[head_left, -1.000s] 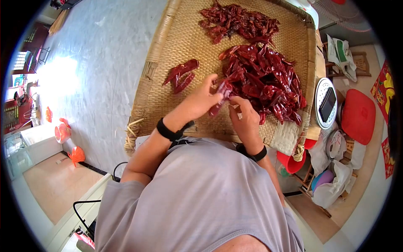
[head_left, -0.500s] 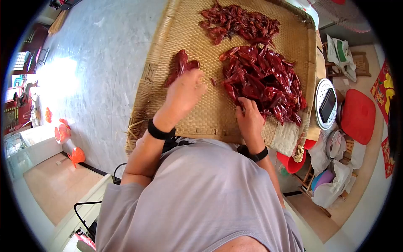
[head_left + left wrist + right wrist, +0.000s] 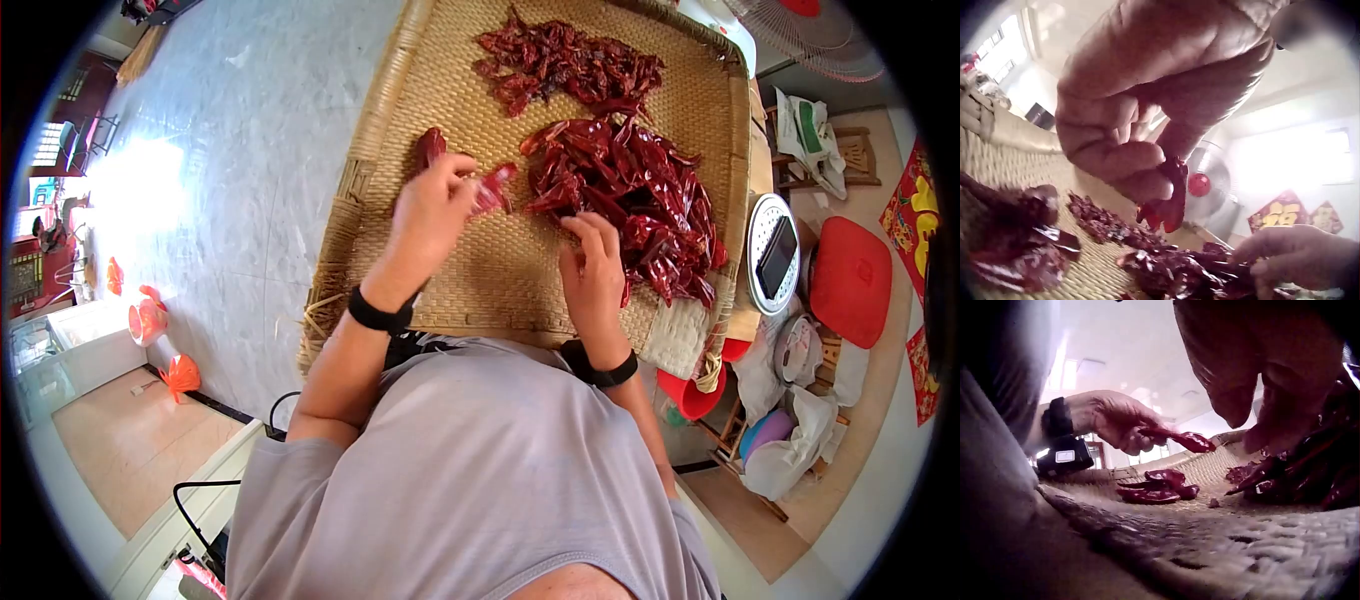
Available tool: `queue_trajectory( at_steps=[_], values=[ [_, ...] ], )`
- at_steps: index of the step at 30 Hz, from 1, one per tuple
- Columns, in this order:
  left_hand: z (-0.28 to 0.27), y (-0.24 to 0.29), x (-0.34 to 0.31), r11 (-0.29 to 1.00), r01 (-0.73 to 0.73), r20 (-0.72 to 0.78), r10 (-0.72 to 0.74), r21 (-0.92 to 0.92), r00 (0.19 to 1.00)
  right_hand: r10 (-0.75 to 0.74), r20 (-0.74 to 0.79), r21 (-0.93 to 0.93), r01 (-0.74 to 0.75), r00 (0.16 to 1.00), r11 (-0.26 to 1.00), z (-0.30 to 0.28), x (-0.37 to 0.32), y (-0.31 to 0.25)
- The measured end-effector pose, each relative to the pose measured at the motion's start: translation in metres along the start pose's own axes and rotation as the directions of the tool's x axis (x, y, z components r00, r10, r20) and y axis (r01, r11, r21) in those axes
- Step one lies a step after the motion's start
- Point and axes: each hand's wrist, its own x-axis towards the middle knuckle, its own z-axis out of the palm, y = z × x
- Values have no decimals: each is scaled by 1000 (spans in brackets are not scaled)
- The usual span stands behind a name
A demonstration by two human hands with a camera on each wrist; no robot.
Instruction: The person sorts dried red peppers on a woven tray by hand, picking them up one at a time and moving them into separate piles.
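Over the left part of a woven bamboo tray (image 3: 480,290), my left hand (image 3: 428,225) pinches a glossy dried red chili (image 3: 493,190) between thumb and fingers. In the right wrist view this chili (image 3: 1196,442) points toward the big heap, held above the weave. Beneath and beside the left hand lies a small group of chilies (image 3: 1150,495), partly hidden by it in the head view. My right hand (image 3: 597,280) is at the near left edge of the large chili heap (image 3: 640,190), fingers loosely bent, with a gap between thumb and fingers (image 3: 1229,394).
A second heap of darker, more shrivelled chilies (image 3: 570,60) lies at the tray's far side. The tray has a raised rim (image 3: 350,190). To its right are a round scale with a phone (image 3: 778,250), a red lid (image 3: 850,280) and a fan (image 3: 810,35).
The left hand went from beside the right hand to the small chili group on the left. It now holds a chili pointing rightward. The right hand separated from it and stays by the heap.
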Motion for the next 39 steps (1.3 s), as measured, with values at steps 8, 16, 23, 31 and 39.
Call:
queue_trajectory(
  at_steps=[8,16,23,31,39],
  values=[
    [-14,-18,26,835,-158,-339,377,527,862,190,172,-448,-95,967,889,12,40,3],
    [8,-14,5,987,-147,-29,146,-60,989,22,113,-353,20,993,935,16,46,18],
    [30,-4,-12,988,-126,263,145,-90,954,-161,38,-21,162,986,987,15,27,0],
    [1,-3,-11,968,-137,211,92,210,973,-24,306,110,-10,952,994,18,-6,13],
    [-44,-20,0,925,89,-128,-44,370,991,-150,570,363,-84,808,928,7,6,-46]
  ],
)
